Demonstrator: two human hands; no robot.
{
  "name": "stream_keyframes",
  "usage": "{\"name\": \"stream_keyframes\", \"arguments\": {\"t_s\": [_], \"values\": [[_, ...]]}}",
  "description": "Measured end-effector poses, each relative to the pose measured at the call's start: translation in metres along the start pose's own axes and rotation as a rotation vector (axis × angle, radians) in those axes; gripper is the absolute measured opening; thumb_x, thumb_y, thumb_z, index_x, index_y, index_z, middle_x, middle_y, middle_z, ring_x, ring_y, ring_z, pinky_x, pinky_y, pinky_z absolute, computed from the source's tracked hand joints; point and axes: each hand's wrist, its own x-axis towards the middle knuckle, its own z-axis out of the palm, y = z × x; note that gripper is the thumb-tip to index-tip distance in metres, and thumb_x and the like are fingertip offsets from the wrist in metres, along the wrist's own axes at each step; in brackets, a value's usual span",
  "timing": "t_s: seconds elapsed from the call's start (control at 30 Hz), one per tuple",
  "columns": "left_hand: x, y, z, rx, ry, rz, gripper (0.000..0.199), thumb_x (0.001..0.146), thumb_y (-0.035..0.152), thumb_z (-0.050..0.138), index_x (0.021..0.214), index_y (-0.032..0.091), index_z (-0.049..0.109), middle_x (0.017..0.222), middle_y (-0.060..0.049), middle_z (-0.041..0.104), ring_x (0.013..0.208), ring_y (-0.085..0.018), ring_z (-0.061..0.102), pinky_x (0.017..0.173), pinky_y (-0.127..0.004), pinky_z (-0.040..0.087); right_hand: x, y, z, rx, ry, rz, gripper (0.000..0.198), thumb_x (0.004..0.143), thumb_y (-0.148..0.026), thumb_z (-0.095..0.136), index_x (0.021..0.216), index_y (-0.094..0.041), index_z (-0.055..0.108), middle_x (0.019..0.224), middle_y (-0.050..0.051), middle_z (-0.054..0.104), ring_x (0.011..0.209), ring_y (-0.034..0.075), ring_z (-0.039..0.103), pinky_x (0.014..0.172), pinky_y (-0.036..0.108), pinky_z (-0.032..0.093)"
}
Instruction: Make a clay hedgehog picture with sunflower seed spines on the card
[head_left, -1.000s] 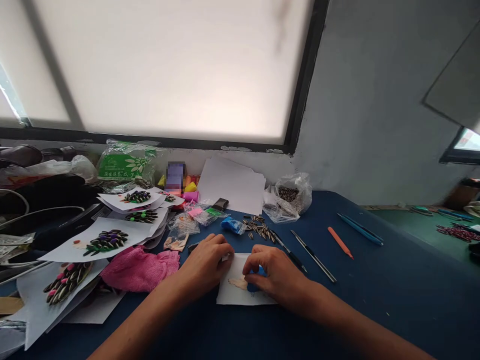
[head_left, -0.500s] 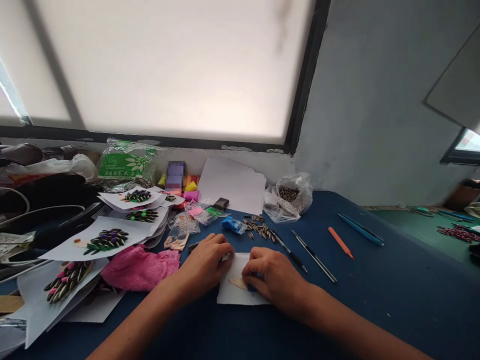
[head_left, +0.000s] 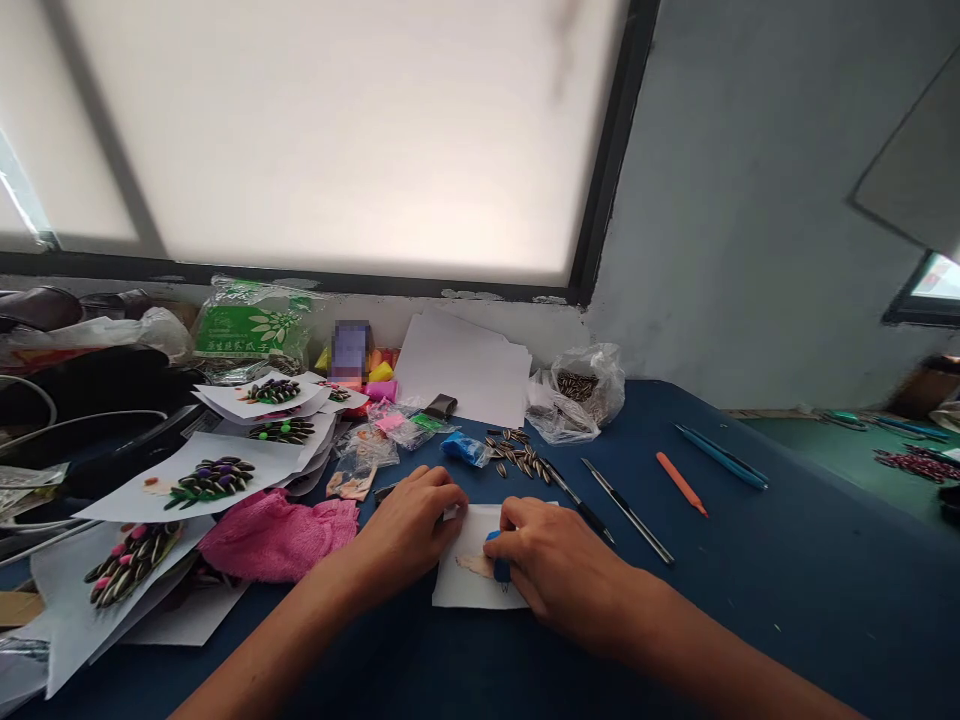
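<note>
A small white sheet of paper (head_left: 469,590) lies on the blue table in front of me, with a flat beige clay shape (head_left: 474,566) stuck on it. My left hand (head_left: 422,517) is closed, its curled fingers gripping the paper's upper left edge. Over the right half of the paper, my right hand (head_left: 544,550) is closed around a lump of blue clay (head_left: 501,560), pressed against the paper beside the beige shape. Some pen lines show just below the blue lump. The fingertips of my left hand are partly hidden.
Sunflower seeds (head_left: 521,458), a blue clay packet (head_left: 465,449), a pen (head_left: 581,505), a craft knife (head_left: 626,510), an orange marker (head_left: 681,484) and tweezers (head_left: 721,456) lie beyond my hands. Left are a pink cloth (head_left: 277,540) and seed-decorated sheets (head_left: 142,490). A seed bag (head_left: 577,395) stands behind.
My right hand has shifted slightly and its fingers have lifted, so more of the blue clay shows. My left hand stays at the paper's edge.
</note>
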Motion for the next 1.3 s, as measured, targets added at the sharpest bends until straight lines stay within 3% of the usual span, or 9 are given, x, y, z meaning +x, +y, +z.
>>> {"name": "stream_keyframes", "arguments": {"t_s": [0.17, 0.33, 0.53, 0.83, 1.03, 1.17, 1.3], "values": [[0.0002, -0.0027, 0.0017, -0.003, 0.002, 0.007, 0.022, 0.087, 0.017, 0.05, 0.093, 0.021, 0.071, 0.096, -0.007, 0.065, 0.091, -0.022, 0.057, 0.082, -0.033, 0.045, -0.0019, -0.0008, 0.0004, -0.018, -0.018, 0.0, 0.024, 0.086, -0.012, 0.051, 0.093, -0.021, 0.073, 0.095, 0.008, 0.06, 0.084, 0.018, 0.055, 0.068, 0.028, 0.035], [0.0002, -0.002, 0.0011, -0.007, 0.002, 0.012, 0.022, 0.088, 0.018, 0.05, 0.095, 0.021, 0.071, 0.096, -0.007, 0.065, 0.091, -0.023, 0.057, 0.082, -0.033, 0.045, -0.0023, 0.0005, -0.0002, -0.034, 0.052, -0.008, 0.026, 0.086, -0.011, 0.049, 0.094, -0.021, 0.072, 0.093, 0.007, 0.06, 0.078, 0.016, 0.053, 0.063, 0.026, 0.032], [0.0001, -0.0015, 0.0009, -0.002, -0.002, 0.004, 0.023, 0.088, 0.017, 0.049, 0.095, 0.021, 0.071, 0.095, -0.007, 0.064, 0.091, -0.023, 0.057, 0.082, -0.033, 0.044, -0.0029, -0.0037, -0.0036, -0.018, -0.03, 0.017, 0.025, 0.086, -0.012, 0.051, 0.093, -0.021, 0.074, 0.096, 0.008, 0.061, 0.083, 0.018, 0.056, 0.066, 0.027, 0.034], [0.0008, -0.0008, 0.0003, 0.008, -0.022, -0.002, 0.026, 0.09, 0.014, 0.046, 0.094, 0.02, 0.071, 0.098, -0.007, 0.065, 0.092, -0.023, 0.057, 0.083, -0.034, 0.044, -0.0029, -0.0025, -0.002, -0.023, 0.016, 0.026, 0.026, 0.086, -0.012, 0.05, 0.094, -0.022, 0.073, 0.095, 0.008, 0.06, 0.08, 0.017, 0.055, 0.064, 0.027, 0.034], [0.0007, -0.0031, 0.0009, -0.003, -0.012, 0.016, 0.027, 0.089, 0.012, 0.045, 0.092, 0.02, 0.071, 0.097, -0.006, 0.066, 0.092, -0.022, 0.058, 0.083, -0.034, 0.044, -0.0031, -0.005, -0.0054, -0.013, -0.04, 0.03, 0.026, 0.087, -0.012, 0.051, 0.094, -0.021, 0.074, 0.094, 0.007, 0.061, 0.08, 0.017, 0.055, 0.066, 0.026, 0.035], [0.0007, -0.0026, 0.0031, -0.017, 0.038, 0.012, 0.027, 0.089, 0.012, 0.045, 0.095, 0.019, 0.07, 0.095, -0.007, 0.067, 0.09, -0.022, 0.06, 0.079, -0.032, 0.045, -0.0039, -0.0043, -0.0064, -0.009, 0.073, 0.031, 0.026, 0.085, -0.009, 0.051, 0.097, -0.02, 0.072, 0.093, 0.007, 0.061, 0.076, 0.016, 0.055, 0.062, 0.025, 0.034], [0.0038, -0.0076, -0.0016, -0.031, 0.191, -0.011, 0.031, 0.088, 0.009, 0.043, 0.097, 0.018, 0.071, 0.095, -0.007, 0.069, 0.089, -0.02, 0.063, 0.078, -0.03, 0.047, -0.0038, -0.0023, -0.0072, 0.041, 0.162, 0.044, 0.032, 0.085, -0.006, 0.051, 0.105, -0.02, 0.071, 0.094, 0.005, 0.061, 0.077, 0.015, 0.056, 0.061, 0.024, 0.034]]}}
